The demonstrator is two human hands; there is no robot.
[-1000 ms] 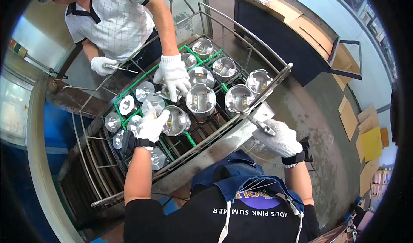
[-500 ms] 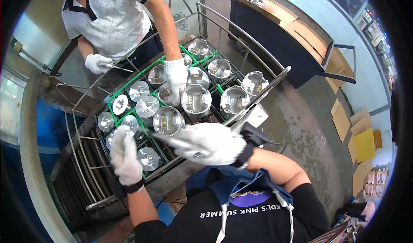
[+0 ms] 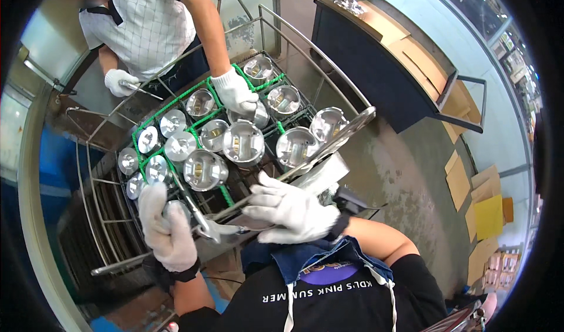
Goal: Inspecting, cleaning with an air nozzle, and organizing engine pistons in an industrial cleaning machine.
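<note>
My left hand [image 3: 167,229], in a white knit glove, is raised at the near left of a wire basket, thumb apart from its fingers, holding nothing visible. Just behind it a piston [image 3: 181,211] is partly hidden. To the right, my gloved right hand [image 3: 294,211] hovers over the near rim with its fingers spread. Between my hands slants a long silver plier-like tool [image 3: 208,229]; its right end reaches toward my right hand, and contact cannot be made out. Several shiny metal pistons [image 3: 244,142] stand in the basket's green-edged cells [image 3: 194,122].
Across the basket, a co-worker's gloved hand [image 3: 235,91] touches a piston; the other holds a metal tool [image 3: 141,90]. Metal rails [image 3: 329,68] surround the basket. A dark cart [image 3: 376,62] with cardboard stands at the far right, and cardboard sheets [image 3: 458,179] lean along the wall.
My right hand has spread its fingers, and the tool now shows between my hands. My left hand has come slightly nearer to me. The co-worker's reaching hand has shifted toward the far side.
</note>
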